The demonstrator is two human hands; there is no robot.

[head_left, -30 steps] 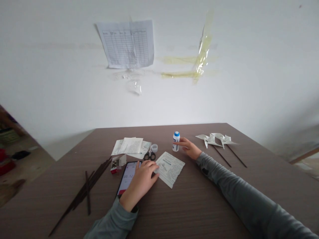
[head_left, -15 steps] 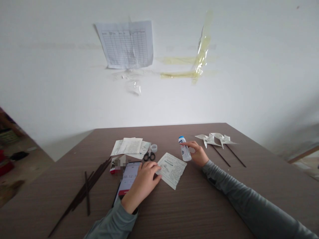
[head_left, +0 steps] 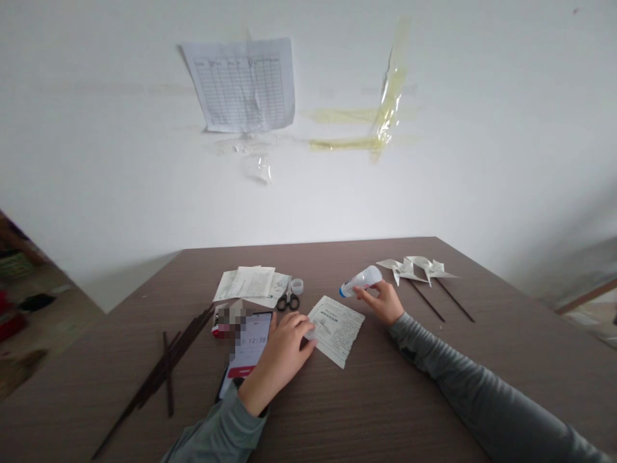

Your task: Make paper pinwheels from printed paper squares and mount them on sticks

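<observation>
My right hand [head_left: 383,302] is closed around a small clear glue bottle [head_left: 364,280]. The bottle is tipped over, its blue end pointing down to the left, above the table and apart from the paper. A square sheet of printed paper [head_left: 336,331] with one ragged edge lies flat between my hands. On its left edge rest the fingers of my left hand [head_left: 288,341], laid out with the thumb apart. Beneath that wrist and forearm, a phone [head_left: 250,350] showing a timer is partly covered.
Black-handled scissors [head_left: 288,300] lie beside a small translucent round piece [head_left: 297,285]. Behind them are stacked papers [head_left: 250,283]. Dark sticks [head_left: 168,360] and a small red-and-white packet [head_left: 222,318] are at left. Two paper pinwheels [head_left: 402,270] on sticks lie at right. A wall closes the back.
My right hand has turned the glue bottle from blue end up to blue end down-left. The paper and my left hand have shifted slightly right.
</observation>
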